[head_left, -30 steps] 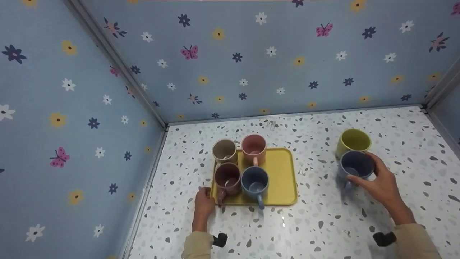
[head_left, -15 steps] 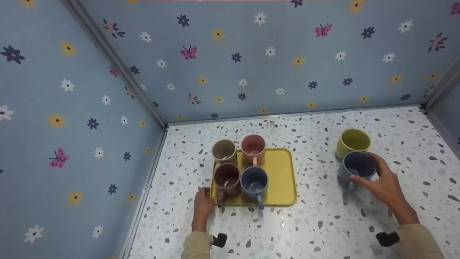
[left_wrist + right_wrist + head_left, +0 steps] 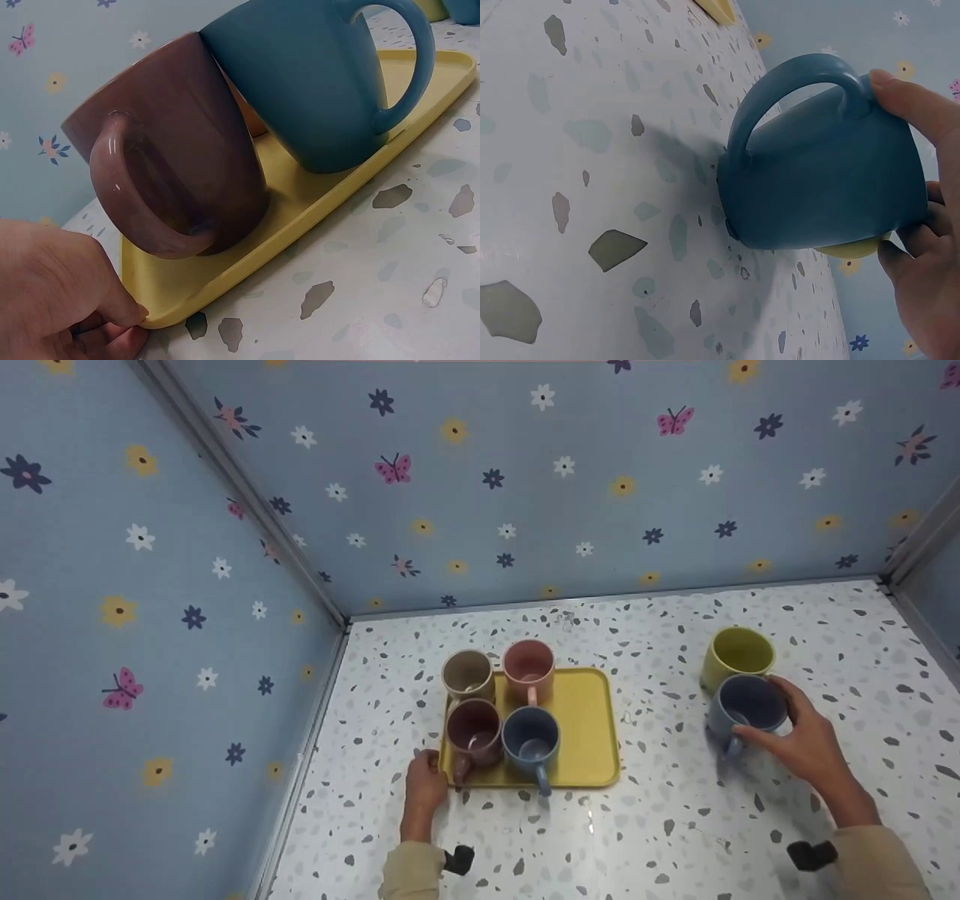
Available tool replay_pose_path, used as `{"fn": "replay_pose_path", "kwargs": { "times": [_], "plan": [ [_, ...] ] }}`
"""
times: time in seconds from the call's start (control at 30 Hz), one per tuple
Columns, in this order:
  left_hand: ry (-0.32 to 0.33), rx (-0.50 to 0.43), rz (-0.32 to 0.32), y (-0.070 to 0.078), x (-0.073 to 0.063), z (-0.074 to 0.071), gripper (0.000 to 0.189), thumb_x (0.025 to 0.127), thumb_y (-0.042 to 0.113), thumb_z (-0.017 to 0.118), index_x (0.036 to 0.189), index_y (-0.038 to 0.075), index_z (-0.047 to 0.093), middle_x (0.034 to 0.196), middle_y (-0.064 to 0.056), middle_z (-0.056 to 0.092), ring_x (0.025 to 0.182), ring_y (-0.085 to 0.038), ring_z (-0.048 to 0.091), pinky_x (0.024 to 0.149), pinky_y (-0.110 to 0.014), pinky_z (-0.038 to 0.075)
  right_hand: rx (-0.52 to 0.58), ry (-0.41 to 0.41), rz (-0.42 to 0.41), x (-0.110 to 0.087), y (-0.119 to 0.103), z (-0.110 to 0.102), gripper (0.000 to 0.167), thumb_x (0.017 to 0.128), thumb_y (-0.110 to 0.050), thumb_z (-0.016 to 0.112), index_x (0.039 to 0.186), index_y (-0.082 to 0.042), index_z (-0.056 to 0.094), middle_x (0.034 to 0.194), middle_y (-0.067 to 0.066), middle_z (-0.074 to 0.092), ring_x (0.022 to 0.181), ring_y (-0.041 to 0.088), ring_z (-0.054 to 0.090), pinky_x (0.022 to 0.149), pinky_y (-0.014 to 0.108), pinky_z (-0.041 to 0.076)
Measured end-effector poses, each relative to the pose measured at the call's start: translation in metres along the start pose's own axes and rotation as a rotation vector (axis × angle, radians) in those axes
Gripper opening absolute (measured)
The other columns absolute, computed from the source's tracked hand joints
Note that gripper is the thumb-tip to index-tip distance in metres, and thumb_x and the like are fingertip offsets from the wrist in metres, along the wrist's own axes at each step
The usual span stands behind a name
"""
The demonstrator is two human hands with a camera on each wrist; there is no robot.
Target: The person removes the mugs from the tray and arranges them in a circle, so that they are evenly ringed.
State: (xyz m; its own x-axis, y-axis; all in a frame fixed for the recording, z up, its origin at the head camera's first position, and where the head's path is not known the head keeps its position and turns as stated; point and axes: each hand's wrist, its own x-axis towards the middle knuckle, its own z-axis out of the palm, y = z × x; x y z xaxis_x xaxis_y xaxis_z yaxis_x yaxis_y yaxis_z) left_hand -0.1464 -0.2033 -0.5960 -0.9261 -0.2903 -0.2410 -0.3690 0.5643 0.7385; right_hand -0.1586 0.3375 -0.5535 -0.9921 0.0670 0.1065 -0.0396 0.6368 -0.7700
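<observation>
My right hand [image 3: 802, 735] grips a dark blue mug [image 3: 724, 716] around its side, thumb near the top of the handle and fingers round the far side. In the right wrist view this blue mug [image 3: 825, 172] has its handle turned toward the camera, close over the table. Just behind it stands a yellow-green mug [image 3: 731, 649]. My left hand [image 3: 426, 781] pinches the front left corner of a yellow tray [image 3: 592, 735]; in the left wrist view the thumb [image 3: 124, 304] lies at the tray's rim, with the fingers curled below.
On the tray's left and middle stand a beige mug [image 3: 469, 675], a pink mug [image 3: 530, 664], a maroon mug [image 3: 475, 735] and a lighter blue mug [image 3: 531, 739]. The speckled white table [image 3: 660, 825] meets flowered walls [image 3: 525, 510] at the back and left.
My right hand and the dark blue mug have shifted slightly to the right. The left hand, the tray and the other mugs stay in place.
</observation>
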Motion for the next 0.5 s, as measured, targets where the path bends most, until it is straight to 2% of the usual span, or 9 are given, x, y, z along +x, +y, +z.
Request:
{"fn": "replay_pose_path", "kwargs": {
  "times": [0.13, 0.37, 0.5],
  "plan": [
    [0.000, -0.004, -0.001, -0.0014, -0.0004, 0.0007, 0.039, 0.083, -0.006, 0.046, 0.121, -0.011, 0.053, 0.109, -0.022, 0.059, 0.100, -0.030, 0.057, 0.091, -0.044, 0.046, 0.004, 0.005, 0.012, -0.0007, -0.0001, -0.0002, 0.104, 0.073, -0.041, 0.080, 0.152, -0.011, 0.019, 0.154, 0.022, 0.027, 0.140, 0.043, 0.025, 0.110, 0.057, 0.021],
    [-0.012, -0.005, -0.034, -0.0003, 0.0005, 0.0004, 0.036, 0.089, 0.002, 0.050, 0.123, -0.008, 0.052, 0.109, -0.020, 0.059, 0.099, -0.027, 0.057, 0.089, -0.042, 0.047, 0.009, 0.017, 0.032, -0.0012, 0.0011, -0.0017, 0.104, 0.072, -0.041, 0.080, 0.152, -0.012, 0.020, 0.154, 0.021, 0.027, 0.140, 0.042, 0.025, 0.112, 0.057, 0.020],
    [-0.007, -0.005, -0.045, 0.0001, 0.0003, 0.0003, 0.036, 0.088, 0.001, 0.049, 0.122, -0.007, 0.053, 0.108, -0.019, 0.060, 0.097, -0.026, 0.057, 0.088, -0.041, 0.047, 0.010, 0.014, 0.036, -0.0015, 0.0027, -0.0036, 0.104, 0.073, -0.040, 0.080, 0.152, -0.013, 0.020, 0.154, 0.020, 0.027, 0.141, 0.041, 0.024, 0.111, 0.057, 0.020]
  ]
}}
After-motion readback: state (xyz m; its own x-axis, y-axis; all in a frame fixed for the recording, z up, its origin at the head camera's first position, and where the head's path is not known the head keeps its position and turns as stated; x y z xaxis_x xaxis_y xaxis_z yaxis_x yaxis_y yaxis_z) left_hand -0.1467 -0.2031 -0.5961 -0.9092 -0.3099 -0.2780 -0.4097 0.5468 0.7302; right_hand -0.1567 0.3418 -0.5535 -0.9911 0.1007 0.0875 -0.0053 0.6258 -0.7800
